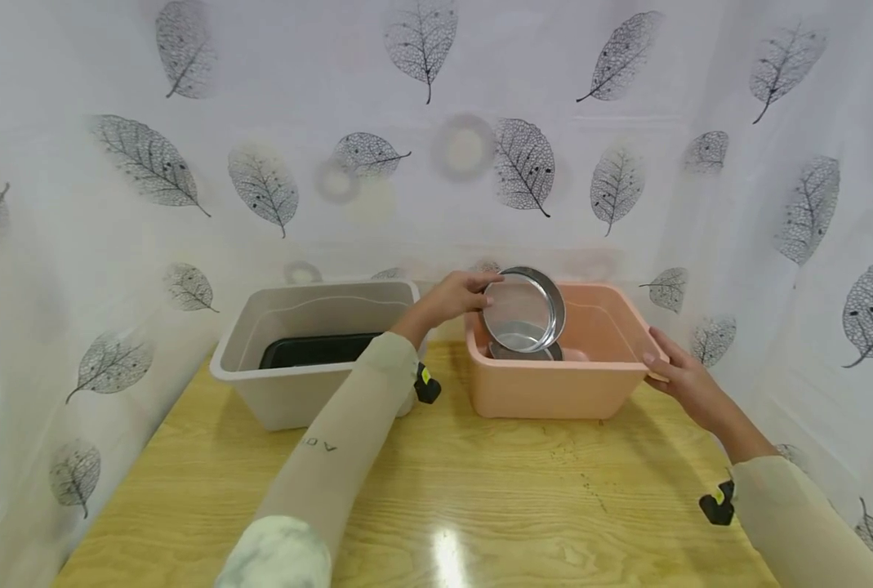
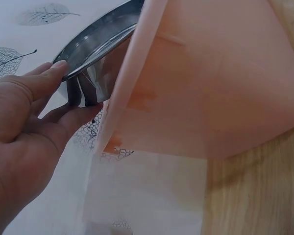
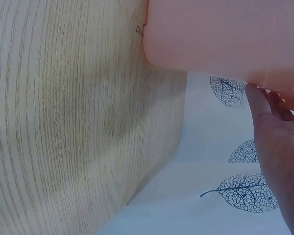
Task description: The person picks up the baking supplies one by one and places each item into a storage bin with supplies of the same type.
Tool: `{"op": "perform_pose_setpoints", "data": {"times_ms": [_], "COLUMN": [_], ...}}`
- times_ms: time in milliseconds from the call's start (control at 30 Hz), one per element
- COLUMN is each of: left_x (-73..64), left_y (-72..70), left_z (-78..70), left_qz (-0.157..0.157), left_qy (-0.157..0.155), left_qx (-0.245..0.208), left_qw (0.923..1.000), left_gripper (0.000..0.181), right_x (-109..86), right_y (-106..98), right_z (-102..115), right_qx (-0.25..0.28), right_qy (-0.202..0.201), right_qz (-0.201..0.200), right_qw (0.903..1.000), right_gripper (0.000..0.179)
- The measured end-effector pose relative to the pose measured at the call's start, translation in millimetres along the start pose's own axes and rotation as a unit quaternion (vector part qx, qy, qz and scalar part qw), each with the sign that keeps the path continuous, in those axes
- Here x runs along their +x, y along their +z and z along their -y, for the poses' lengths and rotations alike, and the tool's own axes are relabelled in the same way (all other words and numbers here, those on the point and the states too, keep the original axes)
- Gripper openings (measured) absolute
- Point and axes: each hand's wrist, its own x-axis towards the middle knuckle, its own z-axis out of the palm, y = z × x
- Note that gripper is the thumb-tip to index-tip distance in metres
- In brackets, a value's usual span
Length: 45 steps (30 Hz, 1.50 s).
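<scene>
My left hand [image 1: 451, 302] pinches the rim of a shiny, round, shallow metal pan [image 1: 552, 306], thumb on one side and fingers on the other. The pan is tilted up on edge, partly above the left end of a peach plastic bin [image 1: 546, 390]. Under it in the bin lies another round metal piece [image 1: 556, 352], mostly hidden. At the bin's right end, my right hand [image 1: 689, 388] grips the rim. In the left wrist view, the pan's side [image 2: 95, 78] shows between thumb and fingers, and the bin wall covers the rest.
Left of the peach bin stands a beige plastic bin [image 1: 311, 384] with a black tray-like item [image 1: 318, 349] inside. Both bins rest on a wood-grain table [image 1: 436, 482]. A white leaf-print sheet [image 1: 436, 196] hangs behind and at the sides.
</scene>
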Motion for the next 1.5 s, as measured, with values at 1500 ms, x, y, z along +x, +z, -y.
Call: {"op": "perform_pose_setpoints", "data": {"times_ms": [1500], "left_x": [42.2], "left_y": [39.2], "left_z": [5.9], "left_qz": [0.014], "left_qy": [-0.03], "left_qx": [0.107], "left_qw": [0.9937], "left_gripper": [0.056], "right_x": [-2.0], "right_y": [-3], "right_z": [1], "right_qx": [-0.036], "right_qy": [0.002], "right_qz": [-0.014], "right_qw": [0.9993], "right_gripper": [0.072]}}
